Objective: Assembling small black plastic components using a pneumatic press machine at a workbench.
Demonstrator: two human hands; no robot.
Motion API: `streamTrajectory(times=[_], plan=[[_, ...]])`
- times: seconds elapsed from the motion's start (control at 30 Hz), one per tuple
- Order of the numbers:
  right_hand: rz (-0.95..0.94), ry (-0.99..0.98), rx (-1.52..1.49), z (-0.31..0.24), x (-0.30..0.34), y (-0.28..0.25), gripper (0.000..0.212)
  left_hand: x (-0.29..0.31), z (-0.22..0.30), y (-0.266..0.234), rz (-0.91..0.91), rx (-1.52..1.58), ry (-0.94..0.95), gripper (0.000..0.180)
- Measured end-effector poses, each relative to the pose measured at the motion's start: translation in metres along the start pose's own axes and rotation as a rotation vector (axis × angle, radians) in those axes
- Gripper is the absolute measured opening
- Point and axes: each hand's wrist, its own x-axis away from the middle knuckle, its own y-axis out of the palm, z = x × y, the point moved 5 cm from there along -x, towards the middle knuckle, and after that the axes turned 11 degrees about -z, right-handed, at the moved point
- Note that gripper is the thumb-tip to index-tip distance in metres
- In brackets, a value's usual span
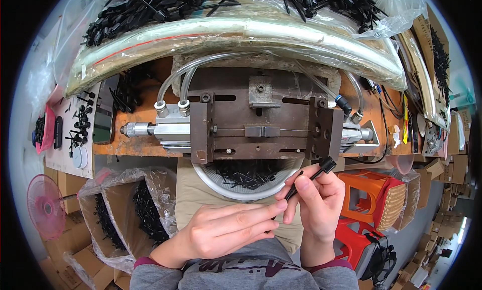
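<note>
In front of my body, my right hand is closed round a slim black plastic part with a ribbed head. The head points up and to the right, and the shaft slants down across my fingers. My left hand reaches over to it, its fingers long and pressed together, their tips against the shaft's lower end. A dark bit shows under those fingertips; the left thumb is hidden. Beyond both hands stands a brown metal fixture with two small grey blocks at its middle.
A white basket of black pieces sits below the fixture. Pneumatic cylinders with clear hoses flank it. Black parts are heaped at the back. Lined boxes and a pink fan stand left, orange and red stools right.
</note>
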Motion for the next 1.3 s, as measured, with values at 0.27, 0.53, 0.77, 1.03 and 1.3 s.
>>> streamTrajectory(times=[0.27,0.53,0.77,1.03,1.3], plan=[[-0.005,-0.005,0.011,0.001,0.000,0.001,0.014,0.001,-0.001,0.001,0.002,-0.002,0.000,0.030],[-0.002,0.004,0.019,0.001,0.000,0.002,0.013,0.003,-0.002,0.002,0.013,0.003,-0.007,0.030],[0.117,-0.143,0.196,-0.001,0.001,-0.003,0.014,-0.008,-0.006,-0.006,0.051,-0.185,-0.020,0.029],[0.002,-0.391,0.259,-0.019,0.011,-0.007,0.082,-0.019,-0.032,0.004,0.119,-0.571,-0.124,0.028],[-0.014,-0.349,0.293,-0.022,0.021,0.002,0.066,-0.030,-0.034,0.004,0.102,-0.667,-0.173,0.027]])
